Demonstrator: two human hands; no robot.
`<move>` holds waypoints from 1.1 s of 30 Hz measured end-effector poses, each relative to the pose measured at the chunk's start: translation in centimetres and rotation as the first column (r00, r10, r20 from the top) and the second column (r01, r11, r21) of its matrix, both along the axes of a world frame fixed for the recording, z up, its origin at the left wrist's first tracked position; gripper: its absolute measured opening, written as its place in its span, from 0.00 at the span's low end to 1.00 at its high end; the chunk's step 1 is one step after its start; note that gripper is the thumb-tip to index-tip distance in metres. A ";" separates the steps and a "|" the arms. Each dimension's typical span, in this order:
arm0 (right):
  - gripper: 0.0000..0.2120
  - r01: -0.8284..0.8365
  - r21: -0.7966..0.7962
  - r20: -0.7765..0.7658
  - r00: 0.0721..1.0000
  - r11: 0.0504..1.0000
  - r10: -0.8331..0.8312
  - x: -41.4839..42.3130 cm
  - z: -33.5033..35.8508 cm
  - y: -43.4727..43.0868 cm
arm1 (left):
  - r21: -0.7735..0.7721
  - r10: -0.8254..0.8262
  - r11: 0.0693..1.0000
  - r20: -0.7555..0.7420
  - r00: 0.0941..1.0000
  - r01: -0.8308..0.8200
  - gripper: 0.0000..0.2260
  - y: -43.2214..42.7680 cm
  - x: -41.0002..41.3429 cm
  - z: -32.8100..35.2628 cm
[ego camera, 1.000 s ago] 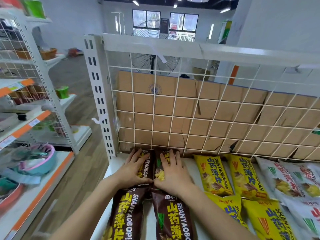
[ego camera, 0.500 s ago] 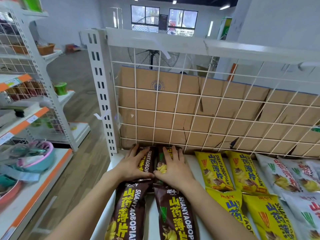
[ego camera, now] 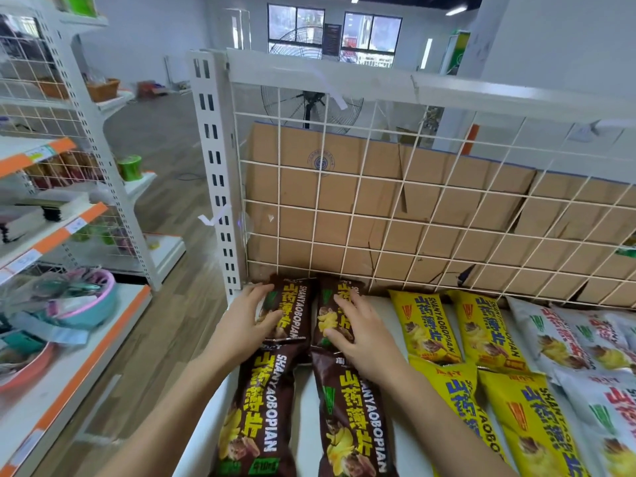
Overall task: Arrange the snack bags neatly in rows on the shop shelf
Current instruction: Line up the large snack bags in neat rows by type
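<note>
Top tier of a white metal shop shelf [ego camera: 378, 309]. The back edge is closed by a white wire grid panel [ego camera: 378, 201] with brown cardboard sheets [ego camera: 344, 187] behind it. A white slotted upright post [ego camera: 217, 173] stands at the back-left corner. Left edge opens onto a wood-floor aisle [ego camera: 165, 304]. Across the aisle is a neighbouring shelf unit with orange edge strips [ego camera: 69, 356].

Two brown foil snack bags with yellow lettering lie side by side at the back-left corner, tops against the grid: the back-left brown bag [ego camera: 294, 304] and the back-right brown bag [ego camera: 327, 318]. Two more brown bags sit in front of them, the front-left brown bag [ego camera: 258, 414] and the front-right brown bag [ego camera: 347, 418], with a strip of bare shelf between these two. The front bags' tops overlap the back bags' bottoms.

The left hand [ego camera: 241, 325] is spread wide. Its fingers lie along the left side of the back-left brown bag and its thumb is on the bag's face. It sits just beside the post, with little room there. The right hand [ego camera: 361, 333] is also spread, fingers laid on the face of the back-right brown bag. Neither hand lifts a bag.

Right of the brown pair is a narrow bare strip, then yellow snack bags [ego camera: 425, 325] in two rows. Pale silver snack bags [ego camera: 557, 335] lie toward the right edge, overlapping and less even.
</note>
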State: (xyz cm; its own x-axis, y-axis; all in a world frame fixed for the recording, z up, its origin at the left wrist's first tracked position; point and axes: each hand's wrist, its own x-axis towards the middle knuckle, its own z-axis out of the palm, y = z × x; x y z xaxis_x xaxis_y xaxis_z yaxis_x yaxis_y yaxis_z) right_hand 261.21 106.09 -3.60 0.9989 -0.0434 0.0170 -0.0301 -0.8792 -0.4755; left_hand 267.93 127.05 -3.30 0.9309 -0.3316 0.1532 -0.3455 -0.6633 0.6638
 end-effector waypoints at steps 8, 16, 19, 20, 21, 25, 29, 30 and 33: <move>0.31 -0.212 -0.053 0.134 0.967 0.976 0.218 -2.1 0.2 4.8 | -0.069 0.006 0.998 -0.046 0.999 -0.009 0.37 1.8 -6.3 -1.0; 0.10 -0.100 0.059 0.095 0.991 0.993 0.094 -0.1 0.0 5.7 | 0.000 0.027 1.000 -0.048 0.998 -0.027 0.47 1.8 -10.4 -2.7; 0.09 -0.068 0.048 0.059 0.996 0.997 0.065 0.4 0.0 5.8 | 0.070 0.023 0.997 -0.007 1.000 -0.023 0.47 1.5 -11.8 -2.7; 0.09 -0.054 0.039 0.055 0.997 0.998 0.052 0.5 0.1 5.8 | 0.090 0.018 0.996 0.000 1.000 -0.018 0.47 1.4 -12.2 -2.7; 0.09 -0.042 0.020 0.053 0.998 0.999 0.041 0.6 0.2 5.8 | 0.110 0.016 0.994 0.002 1.000 -0.016 0.47 1.3 -12.4 -2.7; 0.09 -0.013 -0.070 0.053 0.998 0.997 0.017 1.0 -0.1 6.0 | 0.183 0.027 0.983 0.004 1.000 -0.027 0.47 1.2 -12.9 -2.7; 0.10 -0.008 -0.118 0.106 0.994 0.993 0.021 0.7 0.0 6.3 | 0.242 0.050 0.969 0.004 0.999 -0.050 0.48 1.2 -13.3 -2.7; 0.09 -0.015 -0.104 0.126 0.992 0.994 0.028 0.5 0.1 6.2 | 0.249 0.059 0.967 0.002 0.998 -0.057 0.48 1.2 -13.4 -2.7; 0.08 0.015 0.008 0.241 0.970 1.000 -0.016 -0.6 0.6 5.4 | 0.262 0.070 0.963 -0.017 0.997 -0.064 0.49 1.4 -13.5 -2.7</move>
State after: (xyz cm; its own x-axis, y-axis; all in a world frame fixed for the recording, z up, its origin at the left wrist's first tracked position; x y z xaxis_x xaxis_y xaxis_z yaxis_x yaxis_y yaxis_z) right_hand 260.57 111.48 -3.01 0.9646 -0.0598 0.2569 0.0723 -0.8767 -0.4756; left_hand 254.40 128.41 -5.95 0.9548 -0.2938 0.0456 -0.2797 -0.8357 0.4727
